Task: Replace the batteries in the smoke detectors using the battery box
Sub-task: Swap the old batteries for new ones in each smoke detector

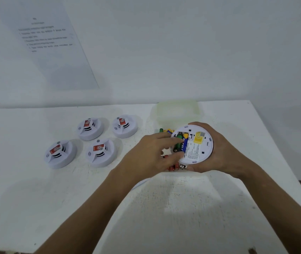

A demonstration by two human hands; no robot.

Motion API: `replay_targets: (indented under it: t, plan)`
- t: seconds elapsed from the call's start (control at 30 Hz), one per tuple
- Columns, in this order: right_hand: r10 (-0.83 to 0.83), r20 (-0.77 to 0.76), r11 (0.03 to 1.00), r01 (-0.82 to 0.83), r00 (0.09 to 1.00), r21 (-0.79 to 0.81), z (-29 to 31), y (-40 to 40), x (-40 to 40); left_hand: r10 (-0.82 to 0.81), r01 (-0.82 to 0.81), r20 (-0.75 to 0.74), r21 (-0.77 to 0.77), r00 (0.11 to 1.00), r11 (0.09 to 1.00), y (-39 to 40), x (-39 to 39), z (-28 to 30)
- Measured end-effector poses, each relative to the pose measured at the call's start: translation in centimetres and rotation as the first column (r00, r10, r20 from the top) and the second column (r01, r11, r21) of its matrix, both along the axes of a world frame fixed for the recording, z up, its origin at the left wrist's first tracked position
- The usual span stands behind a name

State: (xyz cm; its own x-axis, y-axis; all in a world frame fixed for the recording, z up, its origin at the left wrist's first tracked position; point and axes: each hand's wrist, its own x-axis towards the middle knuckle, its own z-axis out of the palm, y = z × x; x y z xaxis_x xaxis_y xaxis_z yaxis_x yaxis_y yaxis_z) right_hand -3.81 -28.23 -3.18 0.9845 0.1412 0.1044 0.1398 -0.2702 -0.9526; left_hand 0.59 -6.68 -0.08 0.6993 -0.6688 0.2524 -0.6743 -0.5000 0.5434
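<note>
White round plastic smoke detector [197,145], cupped underside-up in my right hand [217,153], needs my left fingers [171,142], pinching the green battery [178,139], to seat it squarely.

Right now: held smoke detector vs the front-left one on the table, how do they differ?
The held detector is flipped, back side up, battery bay open with batteries showing; the front-left detector sits face up, its sensor dome topped by a red sticker. The held one is gripped by the right hand above the battery box, left hand fingers at its batteries; the front-left one rests untouched on the table. Both are round and white.
</note>
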Motion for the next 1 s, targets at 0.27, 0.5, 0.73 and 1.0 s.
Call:
replay_targets:
  t: [0.27, 0.5, 0.73, 1.0]
  plan:
    - [-0.138, 0.023, 0.99, 0.138, 0.99, -0.028, 0.3, -2.8, -0.7, 0.165, -0.177, -0.135, -0.083, 0.977, 0.981, -3.1, 2.7, 2.6]
    - [-0.255, 0.028, 0.966, 0.256, 0.967, -0.047, 0.6, -6.0, -2.0, 0.223, -0.171, -0.31, 0.186, 0.924, 0.968, -6.4, 10.4, -0.8]
    - [-0.246, 0.008, 0.968, 0.246, 0.969, -0.054, 0.1, -6.4, -2.2, 0.219, -0.104, -0.274, 0.379, 0.937, 0.92, -7.9, 12.2, -2.8]
    - [-0.218, 0.01, 0.975, 0.218, 0.976, -0.045, 0.6, -5.3, -1.4, 0.243, -0.13, -0.205, 0.448, 0.948, 0.885, -8.5, 12.4, -5.0]
